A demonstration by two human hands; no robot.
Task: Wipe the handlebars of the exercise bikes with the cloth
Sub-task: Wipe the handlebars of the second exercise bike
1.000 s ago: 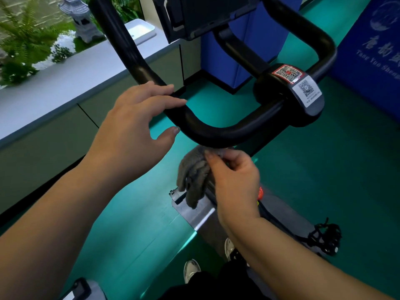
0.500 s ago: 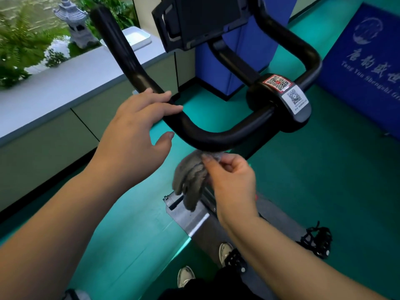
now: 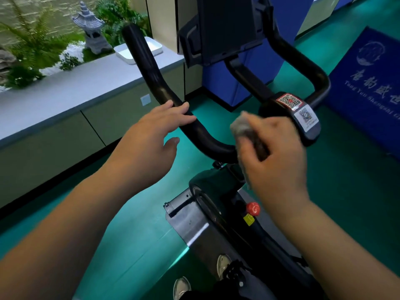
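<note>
The right hand [image 3: 275,152] grips the grey cloth [image 3: 244,131] bunched against the near curve of the black handlebar [image 3: 203,137], just left of the centre clamp. The left hand [image 3: 151,144] rests open-fingered on the left bar. Best wrap the cloth round fully, press firmly, slide outward, steadying with the left.

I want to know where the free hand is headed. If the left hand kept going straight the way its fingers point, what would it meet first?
Probably the handlebar: the left hand points right, fingertips already at its left arm. Depth is unclear.
</note>
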